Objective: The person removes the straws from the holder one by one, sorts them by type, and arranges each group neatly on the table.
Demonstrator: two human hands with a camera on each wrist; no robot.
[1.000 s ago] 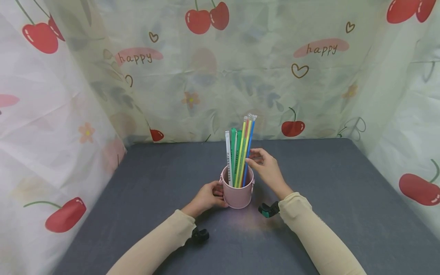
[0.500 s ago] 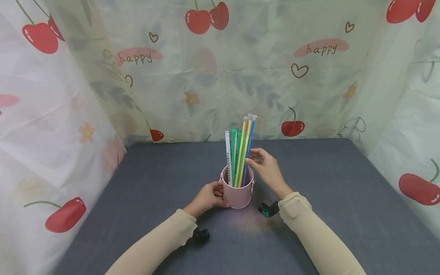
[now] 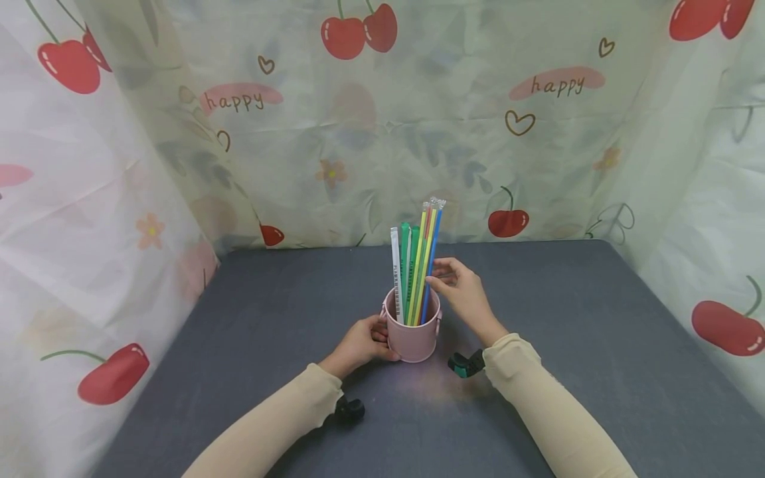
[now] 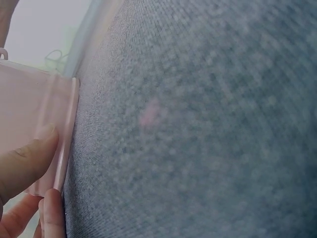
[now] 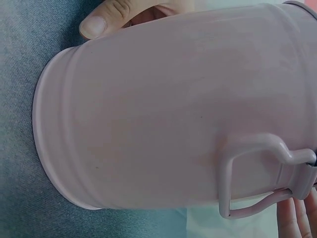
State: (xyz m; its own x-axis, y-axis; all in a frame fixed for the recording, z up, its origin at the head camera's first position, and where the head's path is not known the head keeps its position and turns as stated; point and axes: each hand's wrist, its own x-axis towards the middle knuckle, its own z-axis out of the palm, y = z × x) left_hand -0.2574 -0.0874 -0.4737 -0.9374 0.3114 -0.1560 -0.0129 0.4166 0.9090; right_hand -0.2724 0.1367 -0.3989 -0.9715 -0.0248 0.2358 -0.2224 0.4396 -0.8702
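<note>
A small pink metal bucket (image 3: 412, 342) with side handles stands upright on the dark table, holding several wrapped straws. My left hand (image 3: 362, 342) grips the bucket low on its left side; in the left wrist view the thumb (image 4: 32, 161) lies on its wall near the base, fingers beneath. At the bucket's upper right, my right hand (image 3: 466, 292) pinches a blue straw (image 3: 437, 236) at the edge of the bunch, thumb in front and fingers behind. Beside it rise yellow straws (image 3: 422, 245) in clear film, green-wrapped straws (image 3: 405, 255) and a white-wrapped straw (image 3: 396, 265).
The dark grey tabletop (image 3: 287, 292) extends all around the bucket. Cherry-printed curtains (image 3: 388, 146) enclose it at the back and both sides. A black wrist-camera mount (image 3: 349, 409) shows under the left sleeve, another mount (image 3: 466, 364) by the right one.
</note>
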